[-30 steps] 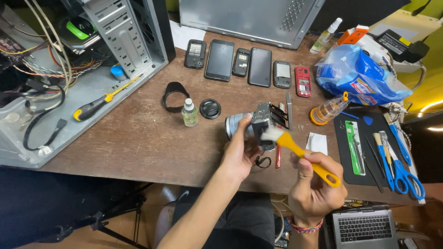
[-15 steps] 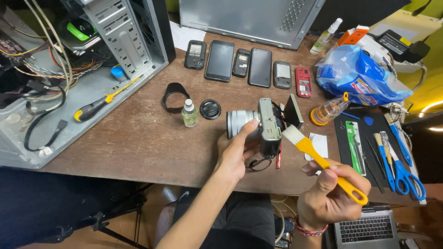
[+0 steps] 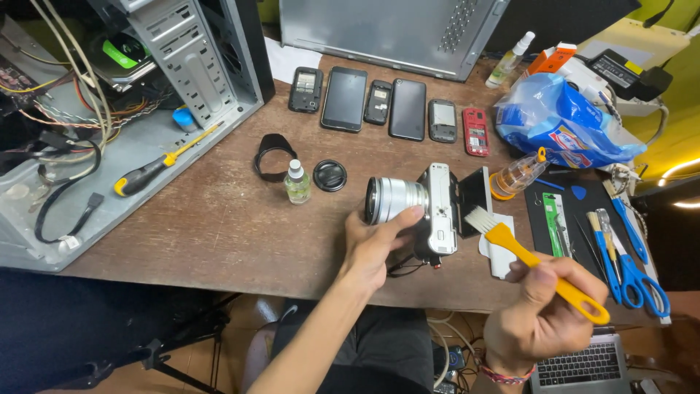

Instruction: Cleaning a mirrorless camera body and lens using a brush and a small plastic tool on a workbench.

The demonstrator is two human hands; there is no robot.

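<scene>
Camera point(image 3: 426, 208), silver, tipped lens-left above the worktop point(image 3: 219, 219), left hand point(image 3: 375, 244) fingers curled around its lens; right hand point(image 3: 543, 321) fingers closed on a yellow brush point(image 3: 536, 259), bristles just beside the body. Far right: crumpled blue plastic bag point(image 3: 561, 128).

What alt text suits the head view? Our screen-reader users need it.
Over a wooden table, the left hand holds a silver camera while the right hand holds a yellow brush beside it. A row of phones, a small bottle, a lens cap and blue scissors lie around.
</scene>
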